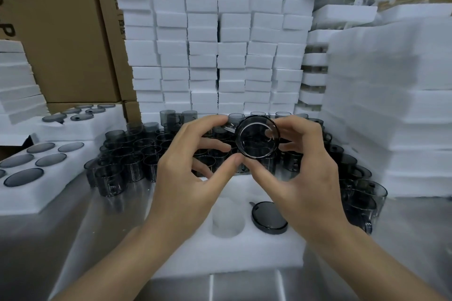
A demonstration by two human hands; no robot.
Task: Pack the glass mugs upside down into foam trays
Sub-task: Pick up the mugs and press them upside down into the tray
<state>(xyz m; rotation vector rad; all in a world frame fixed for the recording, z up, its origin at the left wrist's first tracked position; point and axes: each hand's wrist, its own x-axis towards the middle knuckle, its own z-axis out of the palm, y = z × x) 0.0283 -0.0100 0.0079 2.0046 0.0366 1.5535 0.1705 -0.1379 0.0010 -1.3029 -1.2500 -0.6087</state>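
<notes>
Both hands hold one glass mug in the air above the far end of the foam tray on the tabletop. The right hand has its fingers curled over the top and its thumb under the near edge. The left hand pinches the mug's left side between forefinger and thumb. The chief risk, as I judge it, is a slip: the glass is smooth and only fingertips hold it, so turning it over could let it drop onto the loose mugs crowded just behind the tray and chip them. A second risk is setting it in tilted, so that its edge catches the lip of the empty hole and tears the foam, or knocks the mug already seated just beside that hole. The held mug lies on its side, with its long axis running roughly level from the person outward and one round end facing the camera. Whether that end is the mouth or the base I cannot tell, and the handle is not clear. It needs a quarter turn before it goes down.
</notes>
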